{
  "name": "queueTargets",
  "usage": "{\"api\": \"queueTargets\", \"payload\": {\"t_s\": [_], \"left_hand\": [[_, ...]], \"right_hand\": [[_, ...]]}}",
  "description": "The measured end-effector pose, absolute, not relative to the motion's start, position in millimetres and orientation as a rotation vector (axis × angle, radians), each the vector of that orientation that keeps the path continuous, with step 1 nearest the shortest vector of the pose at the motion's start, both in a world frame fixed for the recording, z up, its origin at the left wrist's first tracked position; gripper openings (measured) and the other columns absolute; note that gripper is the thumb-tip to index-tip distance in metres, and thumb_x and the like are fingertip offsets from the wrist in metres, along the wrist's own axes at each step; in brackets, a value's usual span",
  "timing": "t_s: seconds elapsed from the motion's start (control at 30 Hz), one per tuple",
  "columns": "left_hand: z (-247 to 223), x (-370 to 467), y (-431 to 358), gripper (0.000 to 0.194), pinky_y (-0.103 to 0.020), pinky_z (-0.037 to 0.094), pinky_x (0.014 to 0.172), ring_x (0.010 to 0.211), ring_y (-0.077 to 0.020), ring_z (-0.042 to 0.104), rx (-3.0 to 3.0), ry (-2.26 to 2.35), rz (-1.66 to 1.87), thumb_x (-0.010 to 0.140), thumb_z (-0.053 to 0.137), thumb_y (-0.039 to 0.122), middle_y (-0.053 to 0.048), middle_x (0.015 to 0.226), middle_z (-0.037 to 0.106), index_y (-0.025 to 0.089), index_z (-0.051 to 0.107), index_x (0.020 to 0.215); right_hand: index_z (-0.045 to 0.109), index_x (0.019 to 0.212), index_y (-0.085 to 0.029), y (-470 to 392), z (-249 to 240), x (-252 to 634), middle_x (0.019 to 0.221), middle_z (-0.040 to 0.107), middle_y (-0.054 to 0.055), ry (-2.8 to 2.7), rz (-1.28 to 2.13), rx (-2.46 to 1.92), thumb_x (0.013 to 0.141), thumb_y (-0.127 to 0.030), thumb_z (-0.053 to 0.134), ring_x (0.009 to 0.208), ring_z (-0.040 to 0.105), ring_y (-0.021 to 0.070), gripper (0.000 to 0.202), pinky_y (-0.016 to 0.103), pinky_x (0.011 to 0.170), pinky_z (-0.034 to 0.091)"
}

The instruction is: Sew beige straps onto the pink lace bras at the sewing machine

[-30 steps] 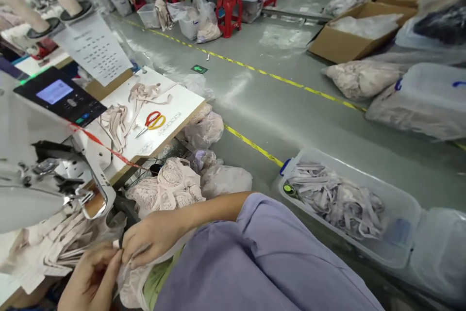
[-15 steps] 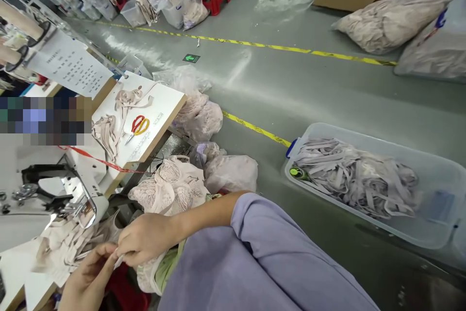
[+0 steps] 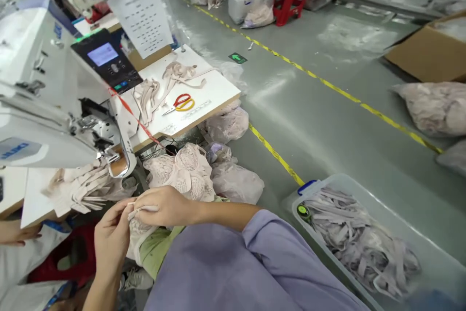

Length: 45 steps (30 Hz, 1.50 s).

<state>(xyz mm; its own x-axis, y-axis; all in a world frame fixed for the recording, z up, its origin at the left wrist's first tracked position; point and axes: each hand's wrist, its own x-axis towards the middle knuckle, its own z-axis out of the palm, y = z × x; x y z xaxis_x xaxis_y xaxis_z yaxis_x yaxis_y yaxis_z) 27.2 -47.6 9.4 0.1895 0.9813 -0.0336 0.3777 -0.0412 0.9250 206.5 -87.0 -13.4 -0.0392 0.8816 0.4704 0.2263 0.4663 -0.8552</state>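
Note:
In front of my lap, my left hand (image 3: 113, 233) is closed, thumb and fingertips pinching the end of a narrow pale fabric strap (image 3: 144, 209). Close against it, my right hand (image 3: 165, 205) is also closed on the same strap, which shows as a thin fold between the hands. Just beyond them lies a heap of beige lace bras (image 3: 182, 168). To the left, under the sewing machine (image 3: 105, 141), is a bunch of beige fabric straps (image 3: 82, 187). Scissors (image 3: 182, 102) with red and yellow handles lie on the white table (image 3: 214, 89).
A clear plastic tub (image 3: 329, 248) of greyish straps stands on the floor at right. Plastic bags (image 3: 238, 182) sit beside the table. Another person's hand (image 3: 18, 232) shows at lower left, near a red stool (image 3: 78, 253). A cardboard box (image 3: 425, 54) stands far right.
My view has swung left, showing more of the sewing machine and its display. My hands stay together, and more of the strap now shows between them.

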Motion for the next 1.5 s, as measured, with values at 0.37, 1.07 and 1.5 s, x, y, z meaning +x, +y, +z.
{"api": "queueTargets", "payload": {"t_s": [0.37,1.07,1.5], "left_hand": [[-13,4,-14,0.013,-0.024,0.052,0.072,0.080,-0.0142,0.068,1.994,1.155,0.901,0.094,0.062,0.024,-0.005,0.087,0.073,0.017,0.073,0.092],[-11,-18,9,0.009,-0.019,0.049,0.062,0.067,-0.0101,0.066,2.271,0.912,0.811,0.096,0.061,0.020,0.000,0.078,0.072,0.018,0.069,0.098],[-8,-14,12,0.016,-0.020,0.048,0.061,0.067,-0.0115,0.067,2.131,0.961,0.699,0.097,0.059,0.025,0.000,0.079,0.073,0.022,0.073,0.105]], "right_hand": [[0.075,0.099,-0.022,-47,-30,180,0.099,0.078,0.002,-1.460,0.926,-1.064,0.091,-0.023,0.063,0.091,0.072,0.0153,0.014,0.026,0.086,0.054],[0.071,0.088,-0.022,-9,-10,201,0.081,0.072,-0.002,-1.746,1.296,-1.371,0.090,-0.020,0.059,0.075,0.064,0.0131,0.012,0.023,0.069,0.043],[0.074,0.093,-0.024,-6,-1,205,0.088,0.075,-0.001,-1.862,1.342,-1.282,0.091,-0.021,0.059,0.078,0.067,0.0145,0.016,0.024,0.069,0.046]]}}
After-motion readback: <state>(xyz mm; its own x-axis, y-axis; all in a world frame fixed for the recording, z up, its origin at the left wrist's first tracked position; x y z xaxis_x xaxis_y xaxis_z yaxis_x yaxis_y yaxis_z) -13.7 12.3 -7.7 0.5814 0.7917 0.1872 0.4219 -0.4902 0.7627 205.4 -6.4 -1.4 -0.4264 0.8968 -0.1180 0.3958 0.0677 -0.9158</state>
